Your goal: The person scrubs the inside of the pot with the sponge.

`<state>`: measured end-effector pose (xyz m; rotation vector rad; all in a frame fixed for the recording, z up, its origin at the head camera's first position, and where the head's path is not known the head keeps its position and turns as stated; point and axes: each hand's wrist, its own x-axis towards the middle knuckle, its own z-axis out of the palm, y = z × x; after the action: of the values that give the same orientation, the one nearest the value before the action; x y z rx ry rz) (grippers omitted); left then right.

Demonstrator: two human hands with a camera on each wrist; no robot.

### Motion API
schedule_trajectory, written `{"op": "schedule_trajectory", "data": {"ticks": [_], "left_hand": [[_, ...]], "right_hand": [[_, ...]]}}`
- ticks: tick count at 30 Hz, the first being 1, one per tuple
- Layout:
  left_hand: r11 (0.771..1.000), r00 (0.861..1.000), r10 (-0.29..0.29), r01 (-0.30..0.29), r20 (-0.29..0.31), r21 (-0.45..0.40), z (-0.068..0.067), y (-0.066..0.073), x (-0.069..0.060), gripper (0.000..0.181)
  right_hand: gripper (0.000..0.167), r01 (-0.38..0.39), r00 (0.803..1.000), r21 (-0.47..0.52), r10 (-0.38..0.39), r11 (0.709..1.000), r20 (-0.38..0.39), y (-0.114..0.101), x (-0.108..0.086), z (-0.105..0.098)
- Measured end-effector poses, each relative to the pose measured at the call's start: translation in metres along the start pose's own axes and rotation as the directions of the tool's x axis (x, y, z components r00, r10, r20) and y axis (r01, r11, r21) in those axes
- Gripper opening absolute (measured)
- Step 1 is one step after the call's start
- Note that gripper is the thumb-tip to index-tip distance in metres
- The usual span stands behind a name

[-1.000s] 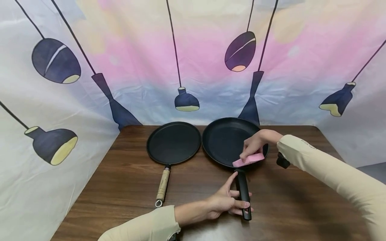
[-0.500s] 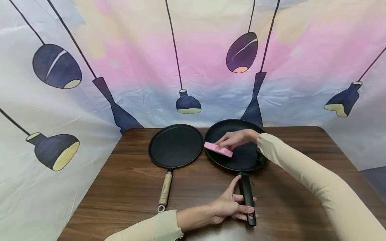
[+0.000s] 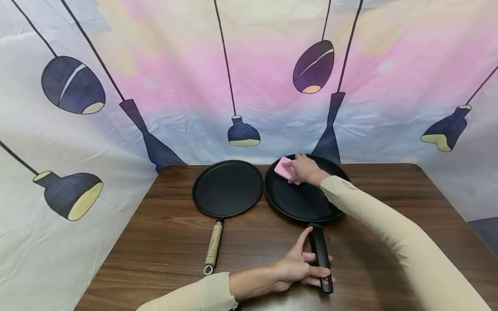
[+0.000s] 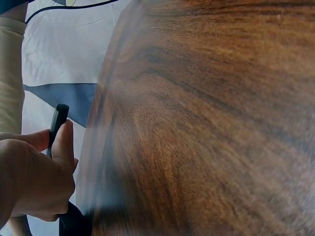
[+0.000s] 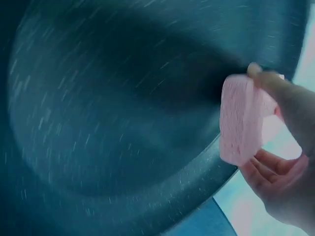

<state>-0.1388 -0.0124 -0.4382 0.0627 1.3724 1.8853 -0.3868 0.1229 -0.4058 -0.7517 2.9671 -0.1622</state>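
A deep black frying pan (image 3: 307,203) stands at the back right of the table. My left hand (image 3: 293,268) grips its black handle (image 3: 320,248), thumb and fingers on either side; the left wrist view also shows this hand (image 4: 37,172) around the handle. Over the pan's far left part, my right hand (image 3: 307,168) pinches a pink sponge (image 3: 285,168) between thumb and fingers. In the right wrist view the sponge (image 5: 241,120) is near the pan's inner wall, its edge tilted; whether it touches the surface is hard to tell.
Left of the frying pan lies a flat black pan (image 3: 227,188) with a wooden handle (image 3: 213,244) and a ring at its end. Both are on a brown wooden table (image 3: 163,242). A printed cloth backdrop (image 3: 186,86) hangs directly behind the table's back edge.
My right hand has carried the sponge from the pan's near right side across to its left, then up to the far left. The left hand stays on the handle.
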Motion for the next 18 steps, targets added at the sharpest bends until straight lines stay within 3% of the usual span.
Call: {"op": "schedule_trajectory", "data": {"ticks": [4, 10, 15, 18], "left_hand": [[1.000, 1.000, 0.002, -0.002, -0.015, 0.016, -0.001, 0.000, -0.001, 0.106], [1.000, 1.000, 0.002, -0.002, -0.030, 0.025, -0.003, 0.000, -0.002, 0.106], [1.000, 0.999, 0.003, -0.002, -0.045, 0.027, -0.001, -0.002, -0.002, 0.106], [1.000, 0.999, 0.010, -0.009, -0.044, 0.030, 0.000, -0.003, -0.002, 0.106]], "right_hand": [[0.063, 0.017, 0.997, -0.197, -0.030, 0.980, -0.065, 0.006, 0.000, 0.003], [0.060, -0.034, 0.996, -0.362, 0.000, 0.932, -0.092, 0.031, -0.006, -0.004], [0.058, -0.042, 0.999, -0.384, 0.034, 0.922, -0.027, 0.054, -0.031, -0.018], [0.054, -0.026, 0.996, -0.336, 0.055, 0.942, 0.075, 0.065, -0.052, -0.034]]}}
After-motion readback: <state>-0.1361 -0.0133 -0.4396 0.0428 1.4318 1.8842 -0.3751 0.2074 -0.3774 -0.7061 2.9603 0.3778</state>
